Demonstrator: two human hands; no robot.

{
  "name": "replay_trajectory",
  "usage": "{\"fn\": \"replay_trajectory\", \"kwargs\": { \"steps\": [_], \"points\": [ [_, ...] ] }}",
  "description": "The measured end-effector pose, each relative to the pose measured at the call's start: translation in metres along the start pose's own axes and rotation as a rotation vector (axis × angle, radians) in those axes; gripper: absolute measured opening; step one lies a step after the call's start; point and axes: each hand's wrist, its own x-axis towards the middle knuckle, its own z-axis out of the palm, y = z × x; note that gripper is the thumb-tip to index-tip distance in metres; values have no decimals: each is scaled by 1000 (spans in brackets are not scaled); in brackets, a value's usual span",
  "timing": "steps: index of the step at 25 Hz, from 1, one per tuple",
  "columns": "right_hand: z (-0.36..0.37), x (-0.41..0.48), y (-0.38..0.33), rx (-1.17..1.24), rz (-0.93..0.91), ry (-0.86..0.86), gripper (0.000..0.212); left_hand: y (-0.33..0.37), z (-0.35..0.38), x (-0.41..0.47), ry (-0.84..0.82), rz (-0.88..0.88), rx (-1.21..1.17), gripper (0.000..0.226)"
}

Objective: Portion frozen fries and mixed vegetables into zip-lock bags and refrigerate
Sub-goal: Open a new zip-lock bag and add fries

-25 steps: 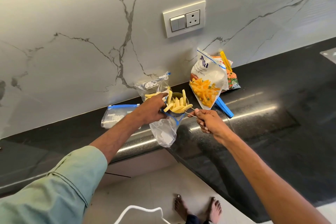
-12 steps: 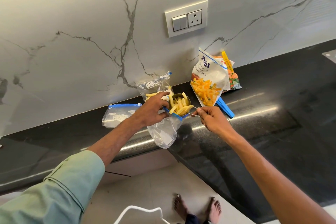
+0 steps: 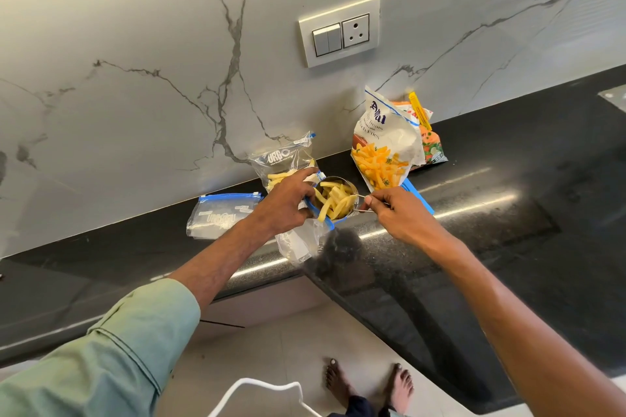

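Head view | left hand grips open zip-lock bag mouth at counter edge | right hand pinches wire handle of steel cup, heaped with fries, at bag mouth

Soft, even light fills the scene, brightest on the marble wall above the right hand's grip on the cup. On the polished black counter, long streaks of glare run rightward from the grip and along the rounded edge below it. A dim reflection darkens the stone just beneath. Wide-angle distortion bends the counter and stretches both forearms toward the lower corners.
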Motion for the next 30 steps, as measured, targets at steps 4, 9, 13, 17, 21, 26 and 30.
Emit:
{"fn": "replay_trajectory", "kwargs": {
  "steps": [4, 9, 13, 17, 21, 26, 30],
  "points": [
    [1, 1, -3, -89, -31, 19, 26, 6, 2, 5, -10, 9, -10, 26],
    [11, 6, -8, -199, -63, -47, 28, 22, -7, 14, -54, 47, -11, 16],
    [22, 13, -15, -295, -71, 15, 28, 38, -8, 17, -93, 177, -57, 17],
    [26, 15, -19, -664, -245, 46, 19, 37, -4, 23, -103, 145, 23, 22],
    [26, 12, 10, -831, -517, 133, 17, 37, -9, 18, -85, -17, 8, 23],
    [21, 30, 39, -914, -811, 230, 26, 48, -19, 10, -64, -70, -9, 30],
    [14, 37, 52, -878, -947, 347, 32, 47, -22, 8, -38, -255, 32, 22]
  ]
}}
